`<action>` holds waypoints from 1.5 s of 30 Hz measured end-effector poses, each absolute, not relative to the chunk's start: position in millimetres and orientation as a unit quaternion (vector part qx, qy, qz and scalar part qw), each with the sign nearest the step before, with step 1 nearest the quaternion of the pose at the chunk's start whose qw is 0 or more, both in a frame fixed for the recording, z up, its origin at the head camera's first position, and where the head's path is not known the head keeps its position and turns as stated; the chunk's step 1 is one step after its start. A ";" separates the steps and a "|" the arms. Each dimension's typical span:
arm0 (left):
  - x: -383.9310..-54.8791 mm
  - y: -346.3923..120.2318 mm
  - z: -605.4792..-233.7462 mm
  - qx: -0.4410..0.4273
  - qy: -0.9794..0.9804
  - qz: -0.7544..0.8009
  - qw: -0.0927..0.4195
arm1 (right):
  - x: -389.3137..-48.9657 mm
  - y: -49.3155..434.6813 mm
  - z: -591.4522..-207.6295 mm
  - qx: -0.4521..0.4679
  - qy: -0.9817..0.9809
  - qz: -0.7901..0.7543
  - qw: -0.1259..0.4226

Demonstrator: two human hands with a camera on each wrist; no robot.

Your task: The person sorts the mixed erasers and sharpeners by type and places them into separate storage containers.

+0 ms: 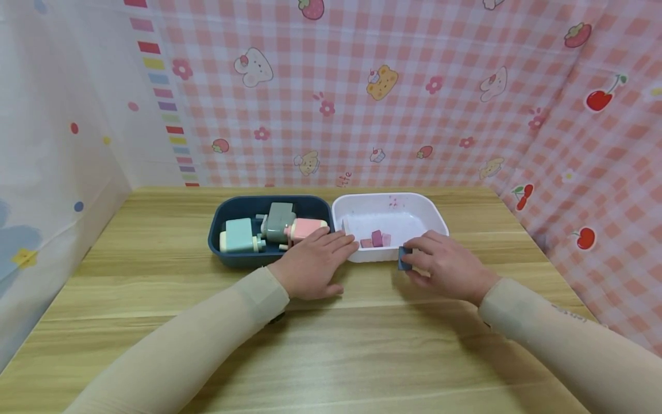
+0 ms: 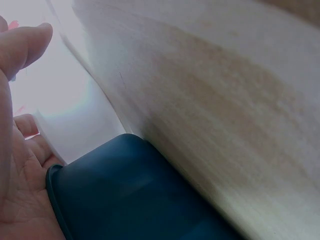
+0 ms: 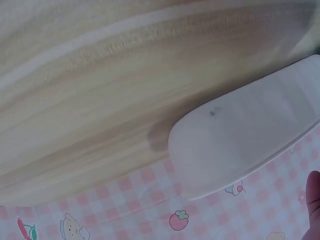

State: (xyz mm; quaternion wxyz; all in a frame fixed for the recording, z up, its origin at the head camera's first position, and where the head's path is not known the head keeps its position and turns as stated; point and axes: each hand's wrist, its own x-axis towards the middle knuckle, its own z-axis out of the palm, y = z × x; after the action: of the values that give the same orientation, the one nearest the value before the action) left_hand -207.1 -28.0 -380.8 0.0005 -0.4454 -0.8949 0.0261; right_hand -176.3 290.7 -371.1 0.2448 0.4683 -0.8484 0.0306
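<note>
My left hand [image 1: 312, 267] lies with straight fingers over the near corner where the dark blue tub [image 1: 243, 261] meets the white tub [image 1: 388, 221]. In the left wrist view, its palm [image 2: 30, 205] is against the dark tub's rim. With fingertips and thumb, my right hand [image 1: 450, 270] pinches a small dark blue block [image 1: 402, 259] at the white tub's front rim. Inside the white tub, several small pink and purple blocks [image 1: 377, 238] sit near the front wall. In the right wrist view only a fingertip [image 3: 313, 192] shows; the block is out of sight there.
The dark tub holds a mint boxy object [image 1: 239, 234], a grey-green one [image 1: 281, 221] and a pink one [image 1: 308, 229], with cream parts. Both tubs stand side by side on a wooden table [image 1: 351, 356]. Behind hangs a pink checked cloth [image 1: 341, 126].
</note>
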 end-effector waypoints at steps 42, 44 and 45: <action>-206.4 -29.0 -380.7 -0.447 -0.894 0.029 0.011 | -205.5 296.4 -355.8 0.428 -0.869 -0.007 0.246; -206.4 -28.9 -380.5 -0.447 -0.894 0.030 0.011 | -207.4 296.5 -355.0 0.426 -0.871 -0.007 0.246; -206.4 -29.0 -380.5 -0.447 -0.894 0.030 0.011 | -208.4 296.4 -354.6 0.425 -0.871 -0.007 0.245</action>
State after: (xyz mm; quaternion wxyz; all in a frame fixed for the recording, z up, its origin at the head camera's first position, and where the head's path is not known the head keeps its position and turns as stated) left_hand -206.4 -29.0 -380.5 0.0110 -0.4473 -0.8938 0.0303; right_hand -208.4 296.4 -354.6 0.2453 0.4252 -0.8712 -0.0065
